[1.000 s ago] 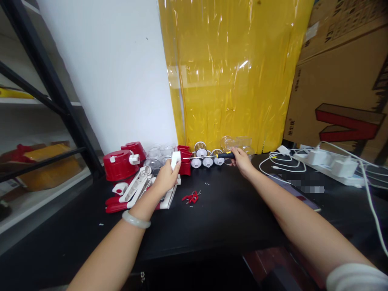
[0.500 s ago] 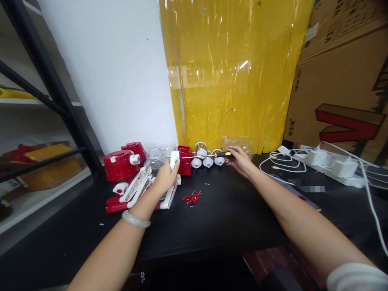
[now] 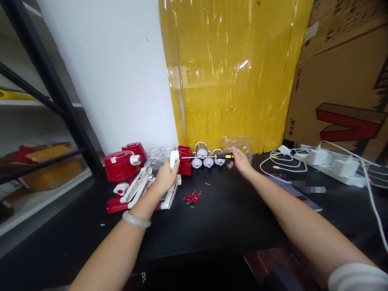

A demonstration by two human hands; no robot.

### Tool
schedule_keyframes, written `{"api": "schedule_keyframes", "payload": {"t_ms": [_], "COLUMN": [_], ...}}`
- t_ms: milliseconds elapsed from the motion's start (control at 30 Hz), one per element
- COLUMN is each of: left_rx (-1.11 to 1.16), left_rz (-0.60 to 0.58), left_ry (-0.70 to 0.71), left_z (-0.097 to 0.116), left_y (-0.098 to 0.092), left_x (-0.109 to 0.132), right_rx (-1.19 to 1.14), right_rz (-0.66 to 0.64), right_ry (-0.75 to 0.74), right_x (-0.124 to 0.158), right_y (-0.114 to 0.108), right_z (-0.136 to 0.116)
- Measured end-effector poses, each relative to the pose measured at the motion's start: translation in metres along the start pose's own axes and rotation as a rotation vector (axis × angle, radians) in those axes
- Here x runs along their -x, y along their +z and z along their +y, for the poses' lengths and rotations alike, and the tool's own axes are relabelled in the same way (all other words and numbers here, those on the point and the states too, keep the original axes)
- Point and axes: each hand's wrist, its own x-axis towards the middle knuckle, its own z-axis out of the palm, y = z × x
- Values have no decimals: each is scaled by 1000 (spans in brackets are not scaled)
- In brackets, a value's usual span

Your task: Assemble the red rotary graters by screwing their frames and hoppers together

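My left hand [image 3: 167, 174] is closed around a white plastic part [image 3: 174, 158], held up above the black table. In my right hand [image 3: 241, 162] is the handle end of a screwdriver [image 3: 224, 156] with a black and yellow grip. Its shaft runs level to the left, and the tip meets or nearly meets the white part; the exact contact is too small to tell. Below and between the hands lies a small pile of red pieces [image 3: 192, 197] with screws. White and red handle-like parts [image 3: 135, 190] lie beside and partly behind my left forearm.
Red housings [image 3: 119, 166] stand at the left, near clear cups [image 3: 154, 153]. Behind the screwdriver are metal drums with white ends [image 3: 208, 162] and red hoppers [image 3: 184, 167]. A power strip [image 3: 339, 169] with white cables and a phone-like device [image 3: 295, 194] lie at the right.
My right hand's fingers have shifted on the screwdriver's handle, and the hand sits slightly farther right. My left hand and the white part have hardly moved.
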Motion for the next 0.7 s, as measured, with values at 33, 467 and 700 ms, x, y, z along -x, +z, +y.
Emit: {"api": "schedule_keyframes", "payload": {"t_ms": [33,467,700], "left_rx": [1,2,-7], "left_rz": [-1,3,0], "left_ry": [0,11,10], "left_z": [0,4,3], "left_y": [0,-1,-2], "left_x": [0,2,1], "right_rx": [22,-313,-415], "right_rz": [0,-6,-84], "right_ry": [-15,151,175], "right_x": [0,-3,-2], "right_y": [-1,1,-3], "right_z": [1,0,-1]}}
